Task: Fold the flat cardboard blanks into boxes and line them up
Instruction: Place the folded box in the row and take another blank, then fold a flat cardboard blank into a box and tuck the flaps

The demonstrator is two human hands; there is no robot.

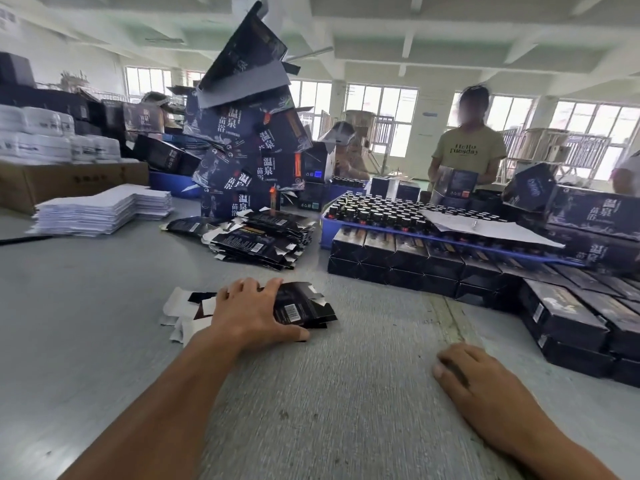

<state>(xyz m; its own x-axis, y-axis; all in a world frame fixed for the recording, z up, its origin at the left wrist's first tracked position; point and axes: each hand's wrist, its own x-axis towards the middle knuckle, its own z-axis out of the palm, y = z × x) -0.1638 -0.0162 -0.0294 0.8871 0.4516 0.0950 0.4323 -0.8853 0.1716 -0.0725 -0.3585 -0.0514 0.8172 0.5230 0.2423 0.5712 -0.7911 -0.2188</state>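
The left hand (249, 310) lies spread, fingers nearly straight, on a small stack of flat black blanks (298, 308) on the grey bench (346, 410); the right hand (474, 372) rests released on the bench, well to the right of that stack, holding nothing. Risk: lifting one blank from a fanned stack may drag several. Beyond the stack, a leaning tower of large dark cartons (249, 157) looks unsteady; a bench knock could tip it onto the loose blank pile (263, 240). Finished boxes (391, 258) sit to the stack's right.
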